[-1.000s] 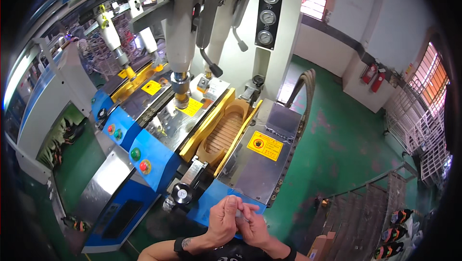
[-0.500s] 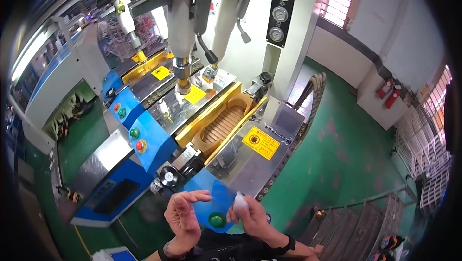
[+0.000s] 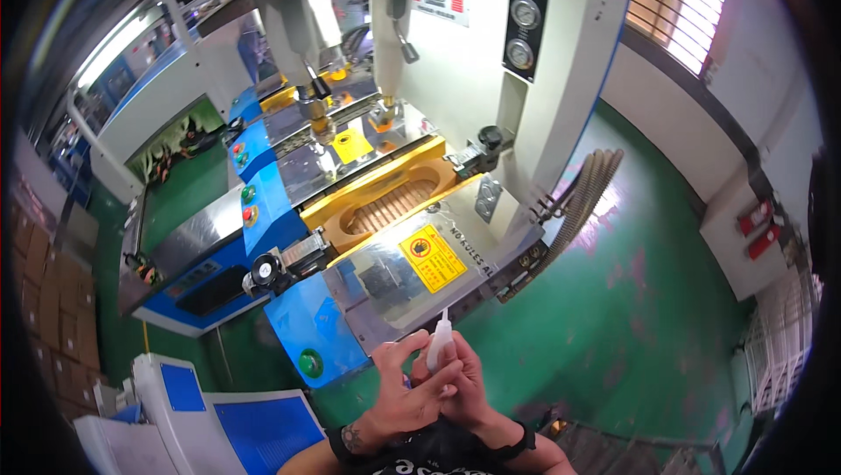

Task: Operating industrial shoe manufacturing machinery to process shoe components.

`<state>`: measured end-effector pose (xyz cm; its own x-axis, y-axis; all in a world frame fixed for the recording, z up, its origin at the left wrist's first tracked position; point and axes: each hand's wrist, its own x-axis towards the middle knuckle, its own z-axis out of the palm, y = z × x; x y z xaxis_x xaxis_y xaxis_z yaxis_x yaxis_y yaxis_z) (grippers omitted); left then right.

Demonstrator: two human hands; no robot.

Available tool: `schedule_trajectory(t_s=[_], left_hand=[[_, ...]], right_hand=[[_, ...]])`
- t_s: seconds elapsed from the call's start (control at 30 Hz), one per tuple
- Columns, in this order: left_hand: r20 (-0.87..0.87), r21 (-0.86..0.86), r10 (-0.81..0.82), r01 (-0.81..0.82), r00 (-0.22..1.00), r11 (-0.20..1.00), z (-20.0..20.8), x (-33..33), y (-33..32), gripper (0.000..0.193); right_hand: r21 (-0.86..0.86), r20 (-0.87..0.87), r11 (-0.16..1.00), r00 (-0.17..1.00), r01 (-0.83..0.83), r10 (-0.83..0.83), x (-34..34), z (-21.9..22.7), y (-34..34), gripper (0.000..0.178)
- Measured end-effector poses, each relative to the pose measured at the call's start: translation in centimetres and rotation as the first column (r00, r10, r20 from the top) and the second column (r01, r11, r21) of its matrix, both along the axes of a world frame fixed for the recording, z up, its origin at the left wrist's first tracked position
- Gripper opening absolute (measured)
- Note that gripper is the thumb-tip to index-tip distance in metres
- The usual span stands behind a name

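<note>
In my right hand [image 3: 469, 387] is a small white squeeze bottle [image 3: 441, 345], its thin nozzle pointing up and away from me. My left hand [image 3: 399, 396] meets the right one just below it. The left fingers are bent, and one digit reaches across to the right fingers near the bottle's lower end. What lies between the left fingertips is hard to see. Both hands are in front of the machine's nearest steel cover [image 3: 385, 278], which bears a yellow warning label [image 3: 433, 259].
Past the cover, yellow side plates [image 3: 355, 190] flank a tan ribbed mould [image 3: 394, 205]. A green button [image 3: 311, 363] sits on the blue panel [image 3: 293, 317]. Ribbed hoses [image 3: 583, 204] hang at the right. A white and blue cabinet [image 3: 263, 427] stands at lower left.
My hands, apart before, have come together around the bottle. The bottle now points upward with its nozzle showing. The view has shifted, bringing the cabinet at lower left into sight.
</note>
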<state>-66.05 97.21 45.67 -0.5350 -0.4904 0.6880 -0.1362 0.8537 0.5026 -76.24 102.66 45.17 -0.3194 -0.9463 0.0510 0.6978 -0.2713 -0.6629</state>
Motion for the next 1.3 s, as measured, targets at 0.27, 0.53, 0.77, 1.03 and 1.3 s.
schedule_trajectory(t_s=[0.27,0.53,0.77,1.03,1.3], left_hand=[[-0.083,0.328,-0.092,0.114,0.992,0.938,2.0,-2.2,-1.4,0.041],[-0.172,0.671,-0.145,0.224,0.974,0.707,4.5,-4.4,-7.0,0.026],[-0.27,0.674,0.342,-0.077,0.9,0.734,4.2,-7.5,-6.2,0.025],[-0.236,0.692,0.637,-0.334,0.734,0.64,4.2,-13.1,-4.3,0.022],[-0.089,0.555,0.58,-0.443,0.81,0.704,2.4,-14.9,-5.5,0.027]], right_hand=[[-0.068,-0.204,0.997,0.978,0.024,-0.038,-4.6,-0.8,-2.3,0.035],[0.135,-0.531,0.931,0.768,-0.34,0.358,-9.4,0.2,-7.0,0.039],[-0.104,0.15,0.667,0.651,-0.738,0.744,-13.3,-3.3,-10.0,0.031],[0.274,0.515,0.586,0.631,-0.762,0.58,-18.0,-1.2,-12.9,0.025],[0.274,0.426,0.473,0.546,-0.838,0.721,-19.8,-1.6,-13.4,0.048]])
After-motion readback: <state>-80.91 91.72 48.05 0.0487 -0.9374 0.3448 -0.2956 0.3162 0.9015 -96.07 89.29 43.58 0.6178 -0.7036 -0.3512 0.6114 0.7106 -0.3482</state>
